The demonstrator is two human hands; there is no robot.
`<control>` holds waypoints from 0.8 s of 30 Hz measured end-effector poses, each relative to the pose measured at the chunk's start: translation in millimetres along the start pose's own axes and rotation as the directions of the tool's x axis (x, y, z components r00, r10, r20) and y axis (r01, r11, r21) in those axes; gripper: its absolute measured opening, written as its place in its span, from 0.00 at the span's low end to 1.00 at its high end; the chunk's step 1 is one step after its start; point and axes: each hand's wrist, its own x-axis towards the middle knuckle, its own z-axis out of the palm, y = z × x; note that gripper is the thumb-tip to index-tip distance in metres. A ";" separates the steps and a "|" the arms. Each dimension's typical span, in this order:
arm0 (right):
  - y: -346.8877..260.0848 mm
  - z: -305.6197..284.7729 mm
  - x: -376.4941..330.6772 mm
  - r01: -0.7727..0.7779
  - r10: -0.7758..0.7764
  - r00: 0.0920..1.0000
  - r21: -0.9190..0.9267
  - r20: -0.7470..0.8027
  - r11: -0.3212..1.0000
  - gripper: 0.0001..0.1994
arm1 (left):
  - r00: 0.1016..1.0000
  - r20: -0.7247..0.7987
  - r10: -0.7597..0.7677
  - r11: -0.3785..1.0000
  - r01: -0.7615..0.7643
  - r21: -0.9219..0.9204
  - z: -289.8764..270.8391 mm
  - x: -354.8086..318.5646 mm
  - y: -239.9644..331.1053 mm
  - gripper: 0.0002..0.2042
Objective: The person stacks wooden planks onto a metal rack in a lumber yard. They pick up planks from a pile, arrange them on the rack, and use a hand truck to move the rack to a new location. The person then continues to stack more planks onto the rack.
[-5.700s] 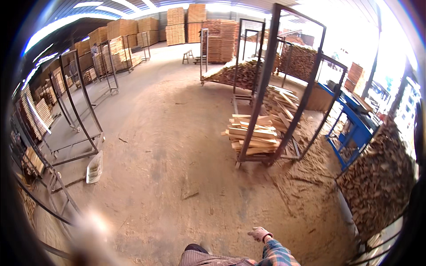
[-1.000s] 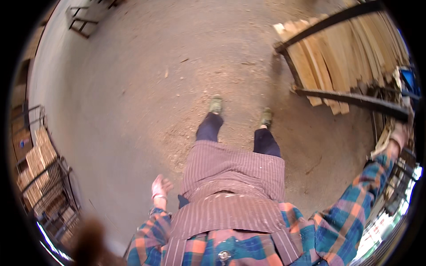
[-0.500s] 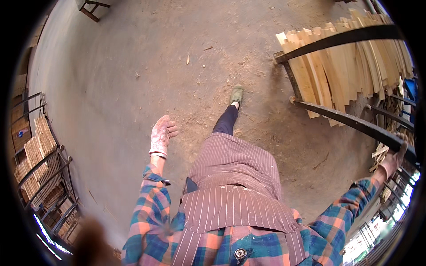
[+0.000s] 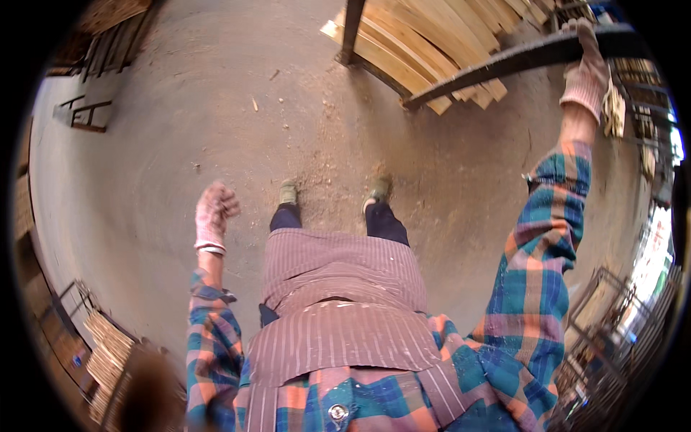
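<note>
My right hand (image 4: 586, 68), in a pinkish work glove, reaches far out to the right. Its fingers are wrapped over the dark metal bar (image 4: 497, 70) of a rack. Inside that frame lies a stack of pale wooden boards (image 4: 421, 43), fanned out side by side. My left hand (image 4: 216, 210), gloved in the same dusty pink, hangs over the floor to the left of my apron. Its fingers are loosely bent and nothing shows in them. No object lies near that hand.
The grey floor (image 4: 155, 187) carries dust and wood chips. A small dark stool (image 4: 90, 115) stands at the far left. Stacked wood strips (image 4: 108, 349) sit in a metal rack at the lower left. More metal racks (image 4: 601, 309) line the right side.
My view has turned, so the board rack now sits further left and higher. My right hand stays on its bar. Both shoes now show, and my left hand's fingers look more bent.
</note>
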 end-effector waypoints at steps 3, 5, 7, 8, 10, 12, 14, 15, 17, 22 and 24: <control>-24.6 7.6 4.0 -0.340 0.410 0.912 0.523 -0.020 0.782 0.16 | 0.957 0.289 0.001 1.000 0.007 -0.025 -6.5 33.9 61.3 0.16; -25.3 -4.7 1.0 -0.381 0.466 0.885 0.544 -0.021 0.748 0.16 | 0.988 0.086 0.130 0.936 -0.150 0.317 59.4 21.9 114.6 0.20; -24.0 -11.5 10.8 -0.396 0.499 0.867 0.575 -0.023 0.716 0.17 | 0.952 0.249 0.178 0.905 -0.258 0.339 75.5 48.4 162.2 0.20; -22.8 -15.8 15.7 -0.409 0.513 0.858 0.571 -0.024 0.711 0.17 | 0.927 0.315 0.206 0.887 -0.313 0.340 92.0 55.5 187.2 0.21; -22.3 -16.0 19.1 -0.446 0.552 0.834 0.577 -0.011 0.685 0.17 | 0.867 0.433 0.248 0.789 -0.440 0.429 119.2 74.9 237.8 0.22; -14.2 -15.3 14.2 -0.464 0.574 0.819 0.582 -0.007 0.668 0.17 | 0.778 0.559 0.286 0.742 -0.549 0.384 169.4 83.6 284.6 0.27; -15.8 3.5 -2.9 -0.418 0.555 0.831 0.622 -0.032 0.662 0.17 | 0.624 0.628 0.465 0.589 -0.747 0.307 212.3 94.4 271.5 0.32; -15.6 2.5 -9.3 -0.428 0.561 0.827 0.611 -0.033 0.666 0.18 | 0.629 0.601 0.492 0.577 -0.753 0.316 250.3 89.6 275.8 0.34; -27.0 4.2 -18.3 -0.433 0.577 0.817 0.634 -0.025 0.641 0.18 | 0.481 0.698 0.530 0.450 -0.857 0.249 292.7 84.6 298.6 0.36; -31.4 26.3 -17.3 -0.421 0.609 0.793 0.707 -0.017 0.568 0.19 | 0.464 0.666 0.583 0.538 -0.836 0.111 369.7 93.0 341.0 0.29; -34.5 35.3 -16.9 -0.416 0.612 0.791 0.739 0.006 0.531 0.19 | 0.458 0.659 0.597 0.556 -0.828 0.071 396.4 90.5 356.7 0.28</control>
